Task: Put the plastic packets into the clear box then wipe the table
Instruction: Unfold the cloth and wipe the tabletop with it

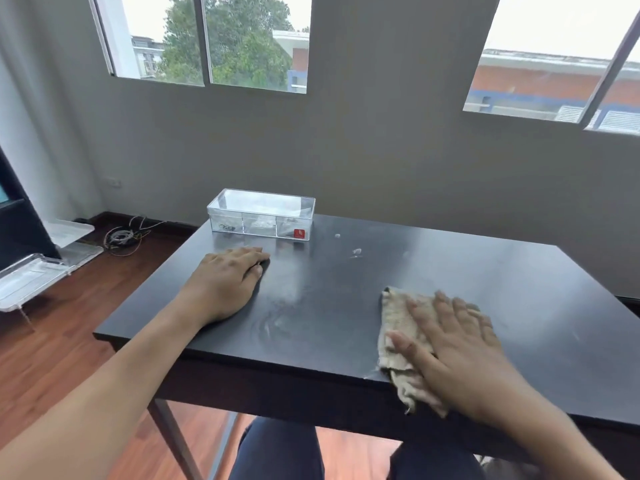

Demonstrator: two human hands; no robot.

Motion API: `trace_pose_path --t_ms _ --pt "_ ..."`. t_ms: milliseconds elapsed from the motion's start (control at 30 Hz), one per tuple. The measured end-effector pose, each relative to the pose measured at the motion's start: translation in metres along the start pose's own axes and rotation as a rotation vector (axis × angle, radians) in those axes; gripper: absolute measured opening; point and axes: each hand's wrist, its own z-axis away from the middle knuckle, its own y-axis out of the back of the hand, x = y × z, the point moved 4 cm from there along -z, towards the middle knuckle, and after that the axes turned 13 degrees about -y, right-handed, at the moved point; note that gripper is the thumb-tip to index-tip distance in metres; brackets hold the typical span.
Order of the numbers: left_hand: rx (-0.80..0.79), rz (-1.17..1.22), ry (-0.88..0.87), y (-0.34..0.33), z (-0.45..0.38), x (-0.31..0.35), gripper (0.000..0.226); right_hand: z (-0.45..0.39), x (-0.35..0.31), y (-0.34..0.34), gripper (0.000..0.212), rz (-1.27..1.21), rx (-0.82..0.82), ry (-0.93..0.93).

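Note:
A clear box (261, 216) with a red label stands at the far left of the black table (346, 299); plastic packets (263, 225) lie inside it, dimly seen. My right hand (457, 355) lies flat with spread fingers on a beige cloth (398, 323) near the table's front edge, and the cloth hangs a little over that edge. My left hand (225, 282) rests palm down on the table in front of the box, holding nothing. Smeared streaks (277, 317) show on the surface between my hands.
Small white specks (356, 251) lie on the table right of the box. On the wooden floor at the left are clear trays (31, 278) and a coil of cables (121, 237). A wall with windows stands behind the table. My knees are under the front edge.

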Motion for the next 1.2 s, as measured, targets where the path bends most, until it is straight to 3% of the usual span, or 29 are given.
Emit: trace_pose_path --t_ms 133,300,400,567,667,767,867,1067,1200 --pt "0.013 -0.021 0.005 0.0 0.0 0.004 0.042 -0.033 -0.015 0.0 0.087 -0.065 0.0 -0.173" --pt "-0.008 0.002 0.009 0.002 0.001 0.003 0.043 -0.024 -0.152 -0.006 0.086 -0.145 0.04 0.058" --pt "-0.004 0.019 0.015 0.004 0.001 0.005 0.042 0.01 -0.193 -0.007 0.081 -0.169 0.04 0.203" --pt "0.102 0.079 -0.105 0.013 0.003 0.012 0.029 0.032 -0.115 -0.009 0.079 -0.169 0.082 0.23" --pt "0.218 0.176 -0.212 0.015 0.004 0.029 0.024 0.023 -0.024 -0.008 0.086 -0.086 0.083 0.006" --pt "0.234 0.307 -0.187 0.009 -0.001 0.054 0.025 0.001 0.052 -0.002 0.093 -0.061 0.019 -0.283" --pt "0.194 0.366 -0.166 -0.003 -0.009 0.079 0.028 -0.018 0.058 0.001 0.088 -0.112 0.01 -0.397" --pt "0.159 0.233 -0.21 -0.012 -0.012 0.093 0.034 0.007 -0.076 -0.007 0.066 -0.236 0.064 0.122" --pt "0.149 0.237 -0.152 -0.006 -0.007 0.079 0.031 0.021 -0.079 -0.007 0.056 -0.234 0.101 0.259"
